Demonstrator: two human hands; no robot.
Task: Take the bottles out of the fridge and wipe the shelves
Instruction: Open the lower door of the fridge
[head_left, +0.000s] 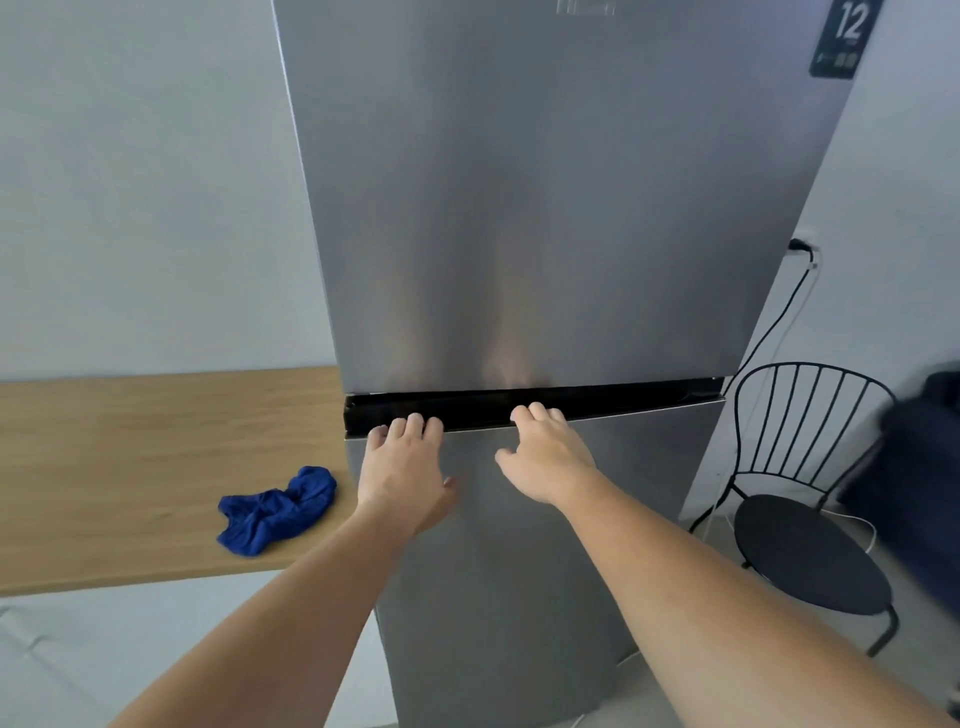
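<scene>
Opening step: both doors of the fridge (545, 208) are shut, bottles unseen inside. Left hand (402, 467) and right hand (548, 457) hook fingers into the dark gap, apparently gripping the lower door's edge. Next, pull. The cloth (275, 512) waits left.

There is one view only, from a wide-angle camera worn on the person's head. It faces forward and a little downward, straight at the closed front of the fridge (545, 208), which stands close and fills the middle of the frame from top edge to bottom. Both forearms run in from the bottom edge toward the fridge, so it is within arm's reach. Left of the fridge the view takes in a counter (130, 441) and wall; right of it, a chair (805, 540). The wide lens bends the fridge's edges inward toward the bottom.
</scene>
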